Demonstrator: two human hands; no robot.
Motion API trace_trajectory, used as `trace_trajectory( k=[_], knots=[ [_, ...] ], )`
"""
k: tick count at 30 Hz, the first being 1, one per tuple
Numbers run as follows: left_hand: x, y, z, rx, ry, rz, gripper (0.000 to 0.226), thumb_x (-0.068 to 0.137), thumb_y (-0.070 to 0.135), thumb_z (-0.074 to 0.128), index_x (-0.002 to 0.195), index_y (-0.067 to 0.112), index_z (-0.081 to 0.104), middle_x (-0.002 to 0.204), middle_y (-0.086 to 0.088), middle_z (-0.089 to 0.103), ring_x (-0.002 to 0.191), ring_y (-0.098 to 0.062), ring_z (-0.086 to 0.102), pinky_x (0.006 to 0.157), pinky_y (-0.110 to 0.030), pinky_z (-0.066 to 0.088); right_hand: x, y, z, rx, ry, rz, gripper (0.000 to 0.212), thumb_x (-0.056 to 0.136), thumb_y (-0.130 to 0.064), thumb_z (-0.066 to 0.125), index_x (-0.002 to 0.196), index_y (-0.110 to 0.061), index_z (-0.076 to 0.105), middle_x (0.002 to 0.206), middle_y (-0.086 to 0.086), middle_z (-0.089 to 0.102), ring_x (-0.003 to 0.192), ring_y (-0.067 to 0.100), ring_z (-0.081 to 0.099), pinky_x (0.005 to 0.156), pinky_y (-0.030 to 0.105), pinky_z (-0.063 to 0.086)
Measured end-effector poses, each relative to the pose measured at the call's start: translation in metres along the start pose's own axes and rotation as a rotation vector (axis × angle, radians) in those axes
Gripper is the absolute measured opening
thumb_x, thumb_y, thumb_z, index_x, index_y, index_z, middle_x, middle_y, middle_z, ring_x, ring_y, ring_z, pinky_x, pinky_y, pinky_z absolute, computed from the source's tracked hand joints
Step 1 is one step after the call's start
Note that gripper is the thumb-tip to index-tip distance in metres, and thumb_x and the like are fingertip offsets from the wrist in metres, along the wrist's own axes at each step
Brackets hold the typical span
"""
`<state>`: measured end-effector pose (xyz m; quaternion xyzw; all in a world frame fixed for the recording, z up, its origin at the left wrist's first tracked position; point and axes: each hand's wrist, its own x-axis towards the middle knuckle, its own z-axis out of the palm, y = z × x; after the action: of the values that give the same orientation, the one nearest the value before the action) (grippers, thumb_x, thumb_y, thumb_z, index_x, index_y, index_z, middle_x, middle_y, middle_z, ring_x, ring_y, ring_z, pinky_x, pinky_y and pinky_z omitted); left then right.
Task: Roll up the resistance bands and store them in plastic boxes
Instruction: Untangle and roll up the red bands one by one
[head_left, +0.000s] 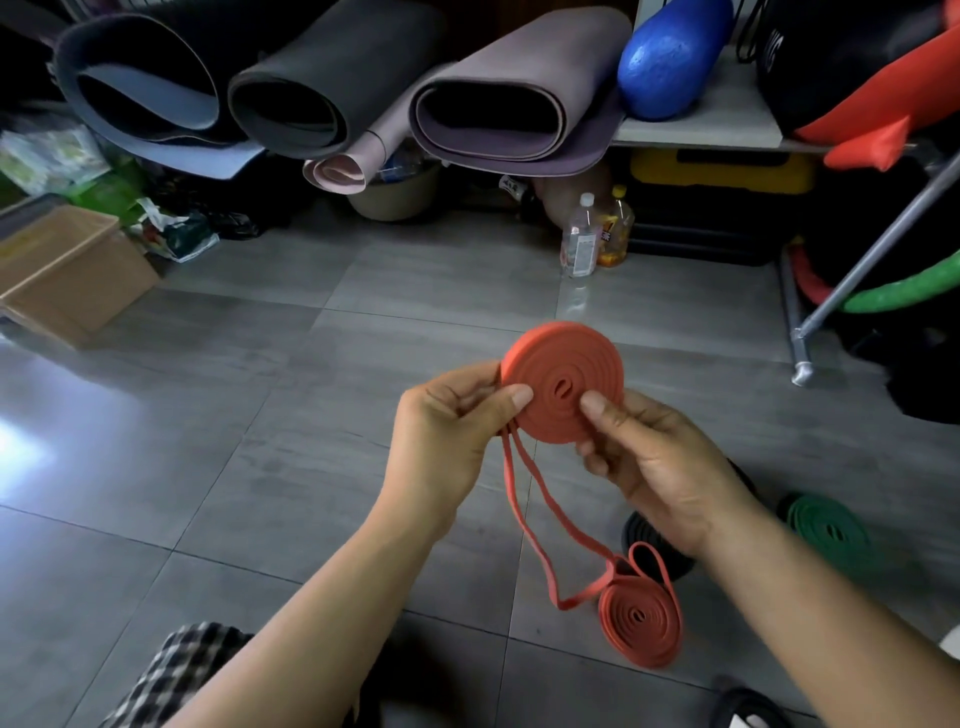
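I hold an orange resistance band (561, 364) wound into a flat coil, up in the air above the grey tiled floor. My left hand (447, 436) pinches the coil's left edge with thumb on its face. My right hand (654, 457) pinches its lower right edge. The band's loose double tail (535, 525) hangs down to the floor. A second orange band (641, 623) lies loosely coiled on the floor below. A black coiled band (649, 545) lies partly hidden under my right wrist. A green coiled band (831, 530) lies to the right. No plastic box is in view.
Rolled yoga mats (322, 78) and a blue roller (670, 57) lie on a shelf at the back. A cardboard box (67, 270) stands at left, two bottles (592, 239) in the middle back, and a metal rack leg (802, 358) with green hoop at right.
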<state>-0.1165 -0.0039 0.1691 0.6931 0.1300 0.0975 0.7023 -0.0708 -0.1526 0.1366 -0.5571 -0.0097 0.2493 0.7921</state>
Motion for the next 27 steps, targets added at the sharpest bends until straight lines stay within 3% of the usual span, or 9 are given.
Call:
trace_trajectory(
  k=[1,4,7,9,12,14,18,24,27],
  knots=[
    [0.001,-0.001,-0.004,0.159,-0.004,0.095,0.014,0.081,0.004,0.065,0.083,0.017,0.071,0.07,0.008,0.071,0.07,-0.011,0.066,0.073,-0.02,0.053,0.001,-0.007,-0.004,-0.232,-0.005,-0.037,0.023,0.062,-0.029,0.072,0.083,-0.019,0.069,0.07,-0.003,0.064,0.048,0.001,0.05,0.05,0.016,0.04],
    [0.002,-0.006,-0.008,0.719,-0.078,0.404,0.012,0.08,0.022,0.059,0.082,0.016,0.069,0.063,0.01,0.056,0.06,-0.009,0.049,0.055,-0.012,0.036,0.004,-0.026,-0.012,-0.787,-0.051,-0.21,0.05,0.058,-0.046,0.068,0.106,-0.038,0.058,0.096,-0.013,0.061,0.058,-0.002,0.05,0.062,0.014,0.043],
    [0.0,-0.007,-0.005,0.718,-0.147,0.371,0.009,0.079,0.023,0.06,0.081,0.024,0.068,0.07,0.006,0.058,0.063,-0.012,0.051,0.055,-0.016,0.037,0.001,-0.031,-0.01,-0.99,-0.119,-0.315,0.036,0.059,-0.05,0.07,0.089,-0.03,0.069,0.083,-0.004,0.068,0.074,0.013,0.063,0.076,0.039,0.052],
    [0.001,-0.003,-0.006,0.509,-0.144,0.232,0.014,0.079,0.014,0.069,0.08,0.028,0.071,0.068,0.007,0.066,0.066,-0.006,0.06,0.063,-0.014,0.046,0.001,-0.033,-0.008,-0.942,-0.135,-0.352,0.029,0.063,-0.045,0.074,0.08,-0.021,0.072,0.075,0.004,0.07,0.074,0.021,0.066,0.074,0.044,0.053],
    [0.003,0.004,-0.008,0.139,-0.141,0.031,0.025,0.075,0.0,0.07,0.089,0.02,0.071,0.081,0.008,0.073,0.077,-0.007,0.067,0.075,-0.016,0.052,0.002,-0.036,-0.005,-0.607,-0.138,-0.321,0.016,0.061,-0.026,0.07,0.076,-0.021,0.07,0.068,-0.006,0.071,0.065,0.003,0.065,0.061,0.016,0.05],
    [0.002,0.006,-0.008,0.042,-0.16,0.005,0.023,0.074,-0.002,0.067,0.089,0.016,0.07,0.077,0.008,0.073,0.076,-0.006,0.067,0.074,-0.014,0.051,0.001,-0.037,-0.002,-0.419,-0.106,-0.289,0.013,0.059,-0.027,0.07,0.071,-0.024,0.072,0.063,-0.011,0.069,0.057,-0.001,0.061,0.053,0.008,0.042],
    [0.0,0.005,-0.006,-0.057,-0.122,-0.022,0.019,0.069,0.01,0.067,0.088,0.012,0.07,0.073,0.006,0.072,0.073,-0.005,0.066,0.077,-0.017,0.053,0.004,-0.028,-0.001,-0.194,0.002,-0.258,0.044,0.038,-0.058,0.081,0.07,-0.029,0.074,0.058,-0.008,0.057,0.046,0.002,0.039,0.041,0.012,0.029],
    [-0.003,0.0,-0.001,-0.203,-0.033,-0.083,0.021,0.071,0.01,0.066,0.092,0.013,0.068,0.076,0.002,0.073,0.073,-0.012,0.067,0.074,-0.024,0.056,0.004,-0.002,0.016,0.137,0.024,-0.11,0.026,0.05,-0.036,0.073,0.07,-0.02,0.073,0.06,-0.004,0.058,0.043,0.003,0.041,0.041,0.014,0.035],
    [0.003,0.0,-0.013,-0.051,-0.001,-0.037,0.019,0.08,-0.001,0.063,0.088,0.015,0.069,0.071,0.005,0.072,0.071,-0.013,0.063,0.073,-0.023,0.054,0.002,-0.008,0.012,-0.112,-0.051,-0.071,0.037,0.053,-0.042,0.079,0.083,-0.024,0.068,0.071,-0.008,0.064,0.05,0.006,0.051,0.047,0.017,0.039]
  ],
)
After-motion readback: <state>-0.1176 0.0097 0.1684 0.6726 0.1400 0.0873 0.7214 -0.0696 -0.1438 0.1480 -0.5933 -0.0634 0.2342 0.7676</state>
